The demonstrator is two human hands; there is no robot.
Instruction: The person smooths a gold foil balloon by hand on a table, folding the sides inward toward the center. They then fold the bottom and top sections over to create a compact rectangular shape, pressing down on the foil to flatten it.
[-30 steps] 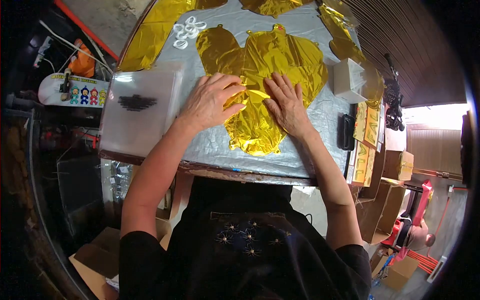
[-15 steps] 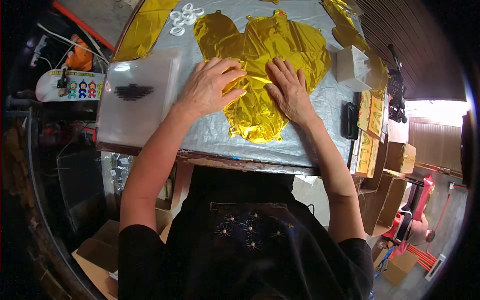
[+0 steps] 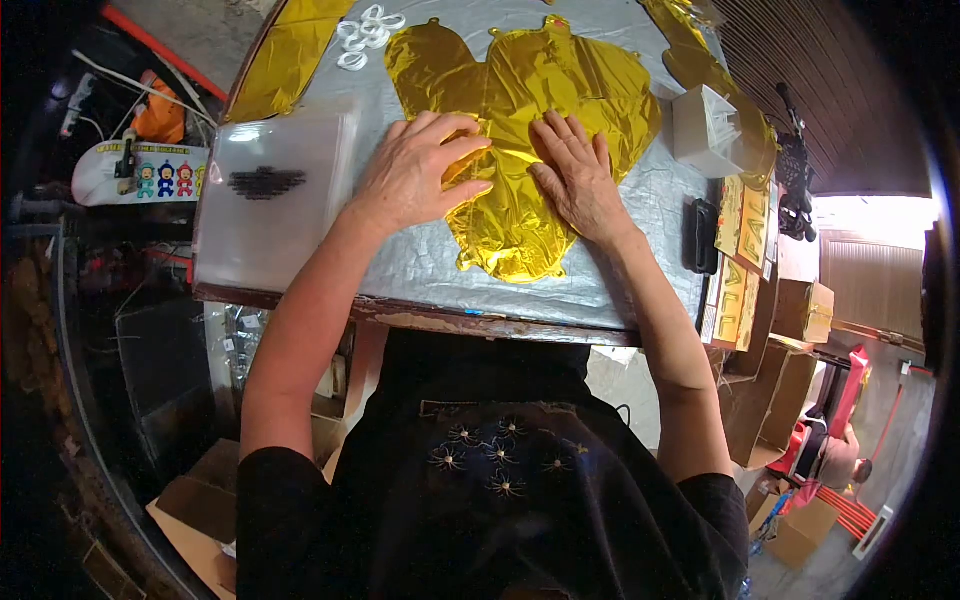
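Note:
A deflated gold foil balloon with small tabs on its rim lies flat and creased on the silver-grey table covering. My left hand rests on its left edge, fingers bent and the thumb held apart from them. On the balloon's right half lies my right hand, palm down with the fingers stretched out. Shiny wrinkles run across the foil between both hands and down to its rounded lower end.
Clear plastic bags lie stacked at the left, below white ribbon coils. More gold foil lies at the upper left. To the right are a white plastic bin, a black tray and printed boxes. Another person is far right.
Both hands stay almost in the same place on the foil. The balloon's upper part looks slightly smoother, and the whole view has shifted a little.

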